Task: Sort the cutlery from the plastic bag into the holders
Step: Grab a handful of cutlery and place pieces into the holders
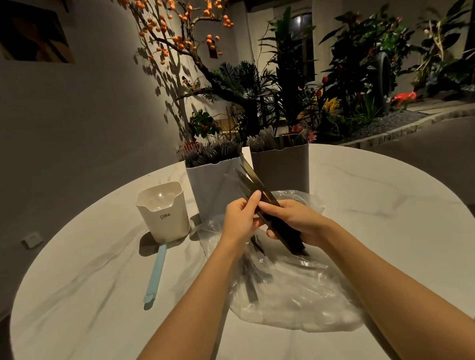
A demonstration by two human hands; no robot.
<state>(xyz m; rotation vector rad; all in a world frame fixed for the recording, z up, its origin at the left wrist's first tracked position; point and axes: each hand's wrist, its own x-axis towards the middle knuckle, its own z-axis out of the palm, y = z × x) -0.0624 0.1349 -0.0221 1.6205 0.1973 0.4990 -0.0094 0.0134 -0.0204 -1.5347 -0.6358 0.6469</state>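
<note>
Cutlery [266, 206], dark and fanned, is gripped by right hand [298, 221] above the plastic bag [298, 298]; left hand [239, 220] pinches what seems one piece. Beyond the grip stand two holders [215, 182].

Dim room: round white table [95, 302], grey wall [44, 128], orange-fruited tree [182, 31], leafy plants [365, 59].

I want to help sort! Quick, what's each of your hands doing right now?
Left hand: fingers pinch one piece from the bundle of dark cutlery.
Right hand: grips that bundle above the plastic bag.
</note>
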